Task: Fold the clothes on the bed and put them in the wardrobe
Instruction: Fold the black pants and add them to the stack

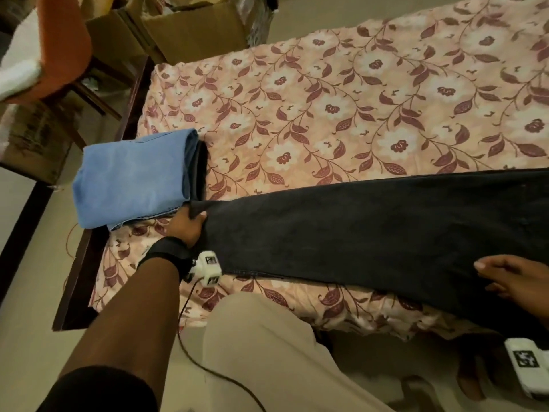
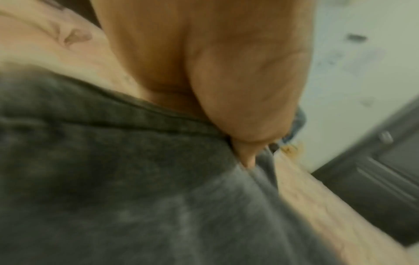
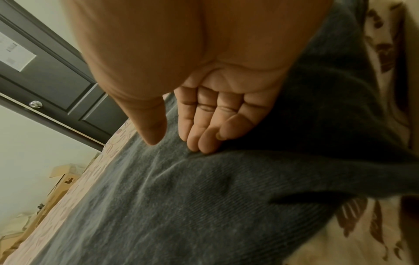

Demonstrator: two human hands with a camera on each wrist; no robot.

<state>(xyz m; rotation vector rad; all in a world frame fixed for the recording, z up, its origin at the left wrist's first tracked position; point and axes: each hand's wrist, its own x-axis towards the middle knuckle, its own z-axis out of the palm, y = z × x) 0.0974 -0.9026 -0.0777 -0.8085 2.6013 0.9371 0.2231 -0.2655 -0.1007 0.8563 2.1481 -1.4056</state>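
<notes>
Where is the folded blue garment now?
In the head view, the folded blue garment lies at the bed's left end, just beyond the left hand.

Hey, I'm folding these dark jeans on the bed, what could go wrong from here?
1. The left hand grips the dark jeans at the hem right beside the folded pile, which overhangs the bed edge. Swinging the leg over may knock it off.
2. The right hand only rests flat on the denim, so the jeans might slide and fold crooked.
</notes>
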